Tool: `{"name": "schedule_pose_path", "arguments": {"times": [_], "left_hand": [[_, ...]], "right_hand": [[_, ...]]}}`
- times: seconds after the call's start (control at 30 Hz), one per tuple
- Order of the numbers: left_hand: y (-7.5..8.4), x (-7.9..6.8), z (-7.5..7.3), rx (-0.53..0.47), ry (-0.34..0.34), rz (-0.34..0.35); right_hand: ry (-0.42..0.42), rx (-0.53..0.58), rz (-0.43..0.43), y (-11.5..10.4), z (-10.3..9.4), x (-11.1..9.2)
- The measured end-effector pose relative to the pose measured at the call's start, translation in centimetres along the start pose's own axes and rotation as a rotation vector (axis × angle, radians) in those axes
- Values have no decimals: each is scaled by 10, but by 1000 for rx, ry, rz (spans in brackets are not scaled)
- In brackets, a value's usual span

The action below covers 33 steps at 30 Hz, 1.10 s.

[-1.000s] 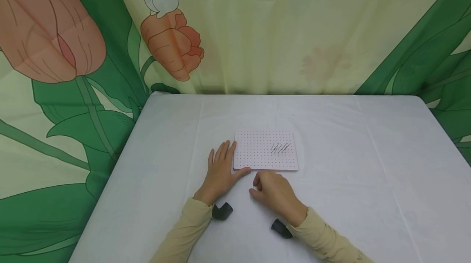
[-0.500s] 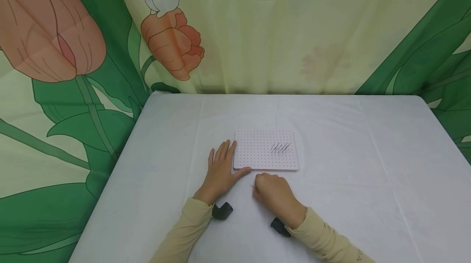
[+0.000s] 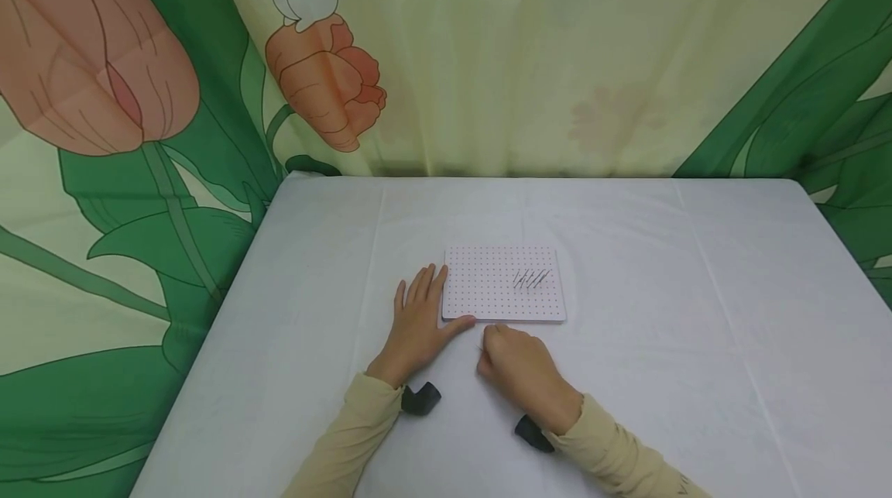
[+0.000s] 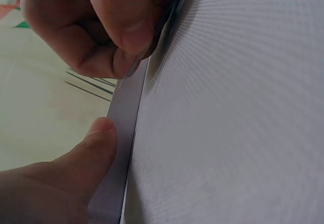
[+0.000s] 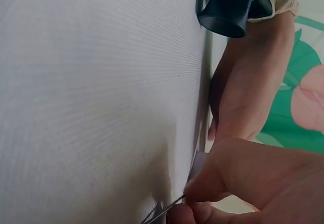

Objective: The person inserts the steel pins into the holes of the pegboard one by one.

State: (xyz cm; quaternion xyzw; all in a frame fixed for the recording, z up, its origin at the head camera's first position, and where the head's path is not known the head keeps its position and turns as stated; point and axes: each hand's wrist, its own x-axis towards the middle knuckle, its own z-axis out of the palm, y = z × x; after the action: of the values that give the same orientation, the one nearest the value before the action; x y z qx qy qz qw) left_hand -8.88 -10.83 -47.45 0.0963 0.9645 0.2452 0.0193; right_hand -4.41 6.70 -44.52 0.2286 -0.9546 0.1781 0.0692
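Observation:
A white board (image 3: pixel 481 285) dotted with rows of small holes lies on the table. Several thin dark needles (image 3: pixel 531 279) stand tilted in its right half. My left hand (image 3: pixel 418 324) lies at the board's left side with straight fingers along that edge, its thumb (image 4: pixel 100 138) against the front edge. Just in front of the board, my right hand (image 3: pixel 519 362) has curled fingers and pinches a thin needle (image 5: pixel 164 213) between thumb and fingertips. In the left wrist view the needle's tip (image 4: pixel 120 85) pokes out below the right thumb; the rest is partly hidden by the fingers.
A white cloth covers the table (image 3: pixel 662 343). Dark wrist devices (image 3: pixel 421 400) sit under both cuffs, close to the tabletop. A printed curtain (image 3: pixel 530 56) hangs behind the table's far edge.
The right hand's thumb and fingers have drawn closer together around the needle, and the needle has turned from pointing down to pointing left. The left hand and the board stay put.

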Motion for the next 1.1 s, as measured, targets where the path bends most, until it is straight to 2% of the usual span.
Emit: {"name": "schedule_pose_path", "arguments": {"times": [0.47, 1.1], "left_hand": [[1, -1, -2, -14, -9, -1], [0, 0, 0, 4, 1, -1]], "right_hand": [[1, 216, 8, 8, -5, 2], [138, 347, -20, 27, -18, -1]]}}
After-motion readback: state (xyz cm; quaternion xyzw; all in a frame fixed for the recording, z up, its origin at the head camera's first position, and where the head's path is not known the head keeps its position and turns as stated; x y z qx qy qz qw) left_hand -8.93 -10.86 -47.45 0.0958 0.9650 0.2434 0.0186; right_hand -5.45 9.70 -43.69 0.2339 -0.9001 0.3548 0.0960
